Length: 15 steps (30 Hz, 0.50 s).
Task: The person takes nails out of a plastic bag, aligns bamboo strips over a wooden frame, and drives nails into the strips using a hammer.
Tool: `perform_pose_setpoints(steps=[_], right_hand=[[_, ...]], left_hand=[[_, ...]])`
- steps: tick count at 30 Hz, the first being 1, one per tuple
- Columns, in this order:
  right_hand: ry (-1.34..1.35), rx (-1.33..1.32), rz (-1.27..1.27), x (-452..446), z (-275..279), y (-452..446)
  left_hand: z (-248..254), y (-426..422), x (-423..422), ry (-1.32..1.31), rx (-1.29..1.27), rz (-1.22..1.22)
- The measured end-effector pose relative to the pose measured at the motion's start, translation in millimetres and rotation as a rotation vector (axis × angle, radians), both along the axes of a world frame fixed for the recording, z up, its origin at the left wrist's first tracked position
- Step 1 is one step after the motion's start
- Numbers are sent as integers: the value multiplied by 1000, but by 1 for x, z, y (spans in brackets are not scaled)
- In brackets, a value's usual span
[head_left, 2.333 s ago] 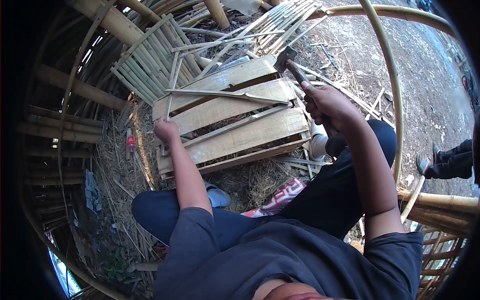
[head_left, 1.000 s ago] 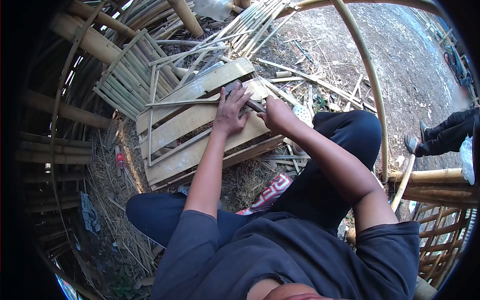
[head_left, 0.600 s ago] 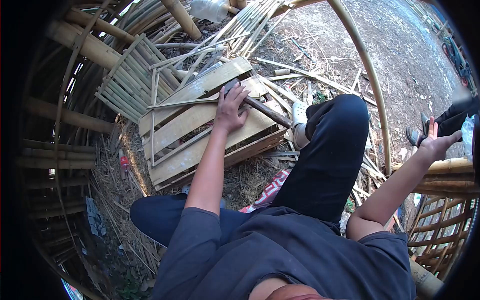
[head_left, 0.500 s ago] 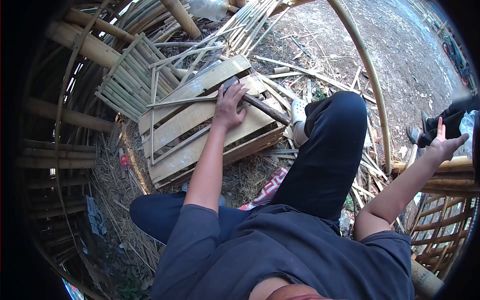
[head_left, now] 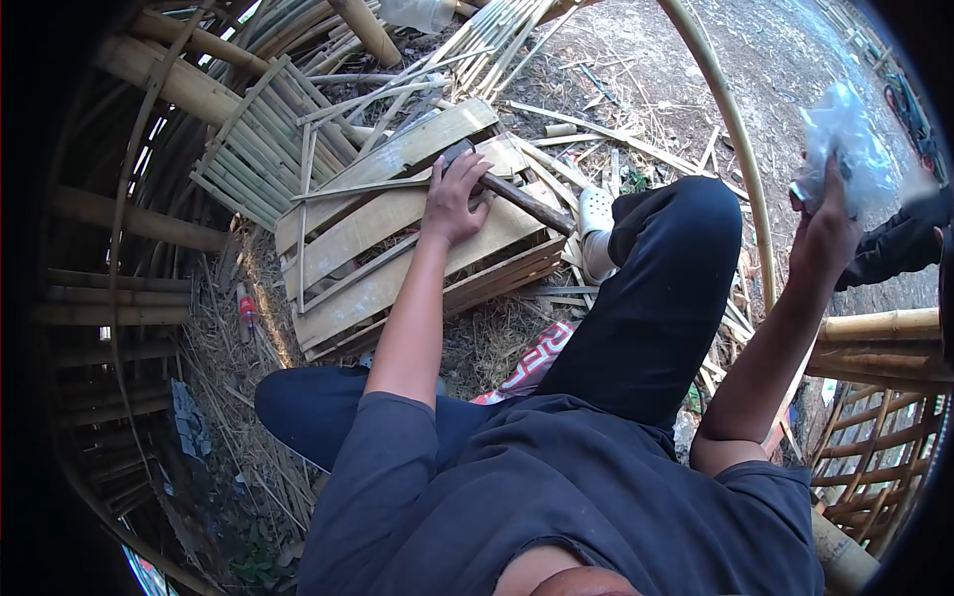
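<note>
My left hand (head_left: 455, 202) rests on a slatted wooden crate (head_left: 368, 243), with its fingers curled over a hammer (head_left: 527, 207) near the head. The hammer lies across the slats, its handle pointing right. A thin bamboo strip (head_left: 373, 190) runs along the crate up to this hand. Raised at the right, my right hand (head_left: 827, 233) is closed on a clear plastic bag (head_left: 850, 149). Something small and dark shows by its fingers, too unclear to name.
A bamboo slat panel (head_left: 243, 144) leans behind the crate. Loose strips (head_left: 507, 45) lie at the back. A curved bamboo pole (head_left: 730, 129) rises ahead. Another person's dark sleeve or trouser leg (head_left: 889, 243) shows at far right, beside bamboo rails (head_left: 884, 326).
My right hand has gone from open-palmed at the far right to raised and closed on the plastic bag, which has moved up and left. My left hand stays on the hammer.
</note>
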State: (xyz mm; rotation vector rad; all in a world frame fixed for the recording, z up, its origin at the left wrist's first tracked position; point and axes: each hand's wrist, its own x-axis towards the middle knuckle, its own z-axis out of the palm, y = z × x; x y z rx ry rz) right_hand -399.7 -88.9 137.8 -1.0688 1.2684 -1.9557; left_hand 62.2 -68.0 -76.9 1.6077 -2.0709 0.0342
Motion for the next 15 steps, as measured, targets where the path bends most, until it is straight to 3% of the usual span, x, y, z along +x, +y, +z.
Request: perform_pose_setpoints(steps=[2, 6, 11, 15], right_hand=[[70, 248, 494, 57, -24, 17], [235, 674, 1206, 146, -41, 43], [534, 640, 1517, 199, -115, 58], [490, 813, 1664, 214, -173, 62]], left_hand=[[-2, 1, 0, 1, -6, -1], [-14, -9, 7, 2, -47, -7], [-7, -1, 5, 35, -28, -13], [-10, -3, 7, 64, -35, -19]])
